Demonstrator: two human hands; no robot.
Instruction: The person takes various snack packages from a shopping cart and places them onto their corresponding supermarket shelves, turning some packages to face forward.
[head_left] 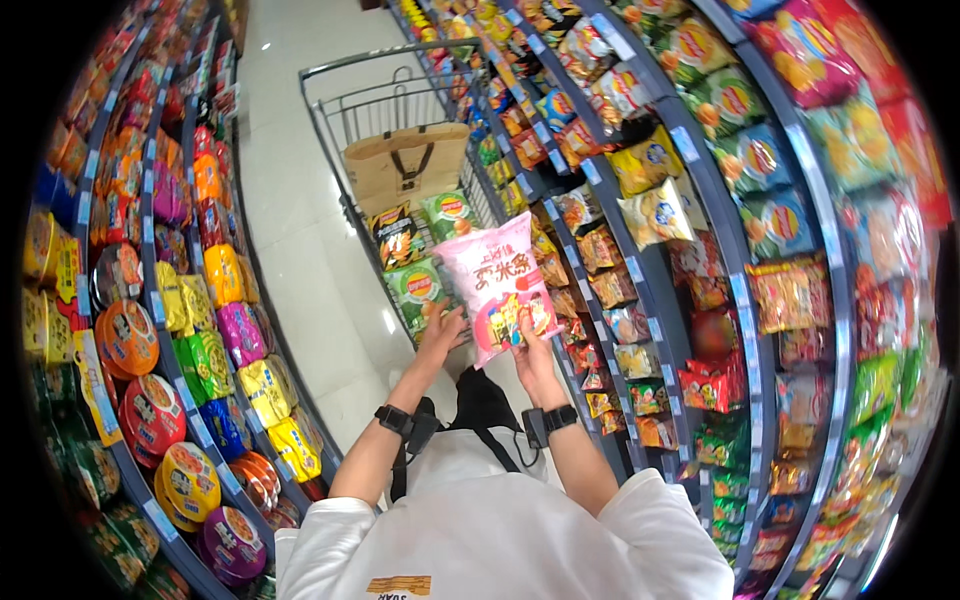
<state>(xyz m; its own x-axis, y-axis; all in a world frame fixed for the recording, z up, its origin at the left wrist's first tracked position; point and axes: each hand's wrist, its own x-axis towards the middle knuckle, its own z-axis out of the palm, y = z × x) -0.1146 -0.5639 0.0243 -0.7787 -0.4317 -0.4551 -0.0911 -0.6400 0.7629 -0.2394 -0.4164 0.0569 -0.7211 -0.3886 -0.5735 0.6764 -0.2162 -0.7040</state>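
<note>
A pink snack bag [490, 255] stands upright before me, its printed front showing. My right hand [533, 360] pinches its lower right corner, thumb on the front and the other fingers partly behind. Just left of the bag, my left hand [441, 333] holds nothing visible and its fingers are apart. It is next to a green chip bag [411, 287] lying in the shopping cart [345, 185]. Farther in the cart lie a black snack bag [396, 236] and another green chip bag [446, 210], the latter partly hidden by the pink bag.
Shelves of bagged snacks [755, 215] rise close on my right. On the left, shelves hold instant noodle tubs [150, 418] and colourful packs [203, 365]. The cart has a beige panel [405, 158] at its far end. A pale tiled floor [285, 200] runs along its left side.
</note>
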